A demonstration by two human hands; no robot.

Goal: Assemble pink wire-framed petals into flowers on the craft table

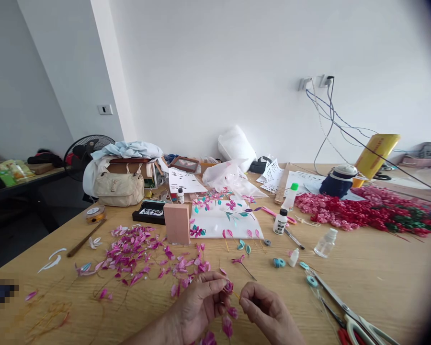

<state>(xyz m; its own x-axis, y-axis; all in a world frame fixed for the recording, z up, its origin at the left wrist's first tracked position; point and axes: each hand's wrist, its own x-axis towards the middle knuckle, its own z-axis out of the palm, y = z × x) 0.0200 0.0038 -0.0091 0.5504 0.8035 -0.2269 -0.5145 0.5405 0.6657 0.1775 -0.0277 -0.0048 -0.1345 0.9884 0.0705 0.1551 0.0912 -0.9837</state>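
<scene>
My left hand (203,302) pinches a small magenta silk-like petal (229,286) between thumb and fingertips. A thin yellow wire (236,295) runs from that petal to my right hand (264,309), whose thumb and forefinger are closed on its end. Just under my hands lie loose petals, one a dark pink petal (227,327). Beyond my fingers is a pink flower piece (239,259) on a dark stem. To the left spreads a heap of magenta petals (132,249) with fine wires.
A wooden block (177,224) stands beside a white sheet with flowers (219,225). At right lie large scissors (341,306), a teal thread spool (279,262), a clear bottle (325,243) and a black-capped bottle (280,222). Red and pink flowers (366,208) are piled farther back.
</scene>
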